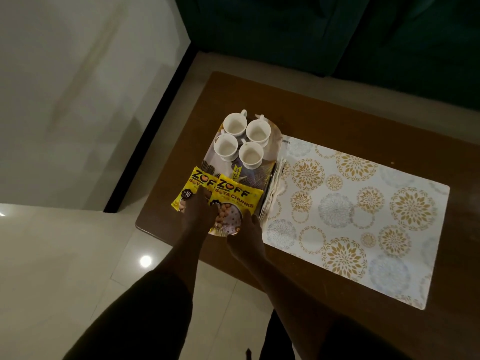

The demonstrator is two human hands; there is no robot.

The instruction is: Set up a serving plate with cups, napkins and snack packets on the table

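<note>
A patterned serving plate [259, 178] lies at the left end of the brown table [233, 94]. Several white cups [235, 123] stand together on its far half. Two yellow soya-chunk snack packets overlap on its near half, the left packet [192, 183] partly under the right packet [235, 196]. A stack of white napkins [275, 188] lies along the plate's right edge. My left hand [198, 211] rests with straight fingers across the seam between the packets. My right hand [246, 229] holds the right packet's near right corner, thumb on top.
A white placemat [350, 216] with gold and grey floral rings covers the table to the right of the plate. A dark green sofa [337, 35] stands beyond the table. Pale glossy floor tiles [65, 255] lie to the left, beside the table's near left corner.
</note>
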